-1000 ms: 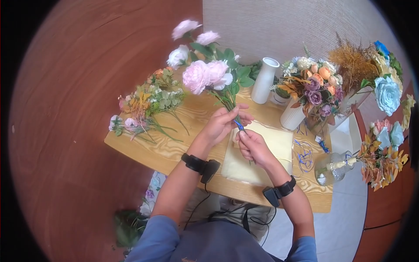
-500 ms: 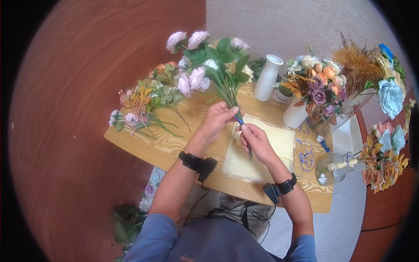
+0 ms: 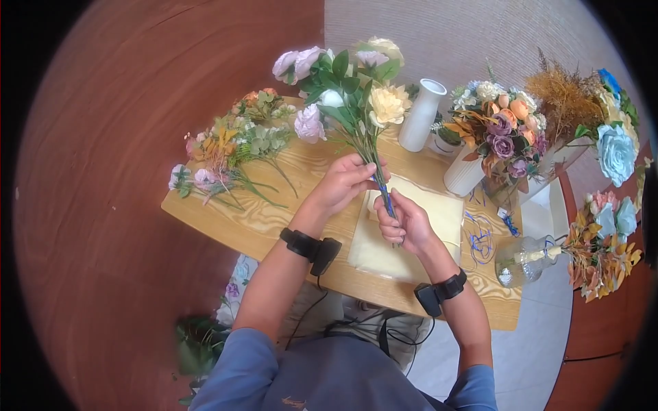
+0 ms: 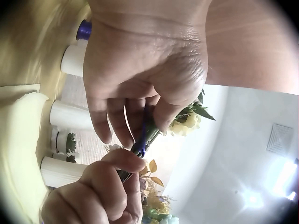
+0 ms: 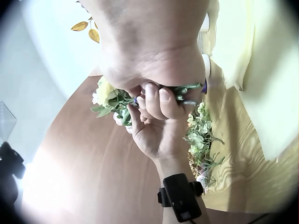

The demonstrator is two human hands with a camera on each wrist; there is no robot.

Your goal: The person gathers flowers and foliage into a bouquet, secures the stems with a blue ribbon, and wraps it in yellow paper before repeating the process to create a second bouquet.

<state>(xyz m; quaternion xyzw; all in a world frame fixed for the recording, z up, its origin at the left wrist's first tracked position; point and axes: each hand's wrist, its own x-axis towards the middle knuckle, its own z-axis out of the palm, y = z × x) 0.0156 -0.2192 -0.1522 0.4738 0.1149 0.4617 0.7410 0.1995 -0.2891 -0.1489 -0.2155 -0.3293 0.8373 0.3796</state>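
Note:
A bouquet of artificial flowers, with a cream bloom, pale lilac-pink blooms and green leaves, is held upright above the table. Blue ribbon runs around its gathered stems. My left hand pinches the stems between thumb and fingers at the ribbon's upper part. Just below, my right hand grips the lower stems, its fingers curled round them; the stem ends poke out beneath. In the left wrist view, the ribbon passes between both hands.
Cream wrapping sheets lie on the wooden table under the hands. Loose flower sprigs are at the left. A white vase, filled vases, loose blue ribbon and a glass vase stand or lie to the right.
The bouquet has been turned in the hands: the pink blooms swung from the front to the left and back, and the cream bloom came forward on the right. Both hands kept hold of the stems.

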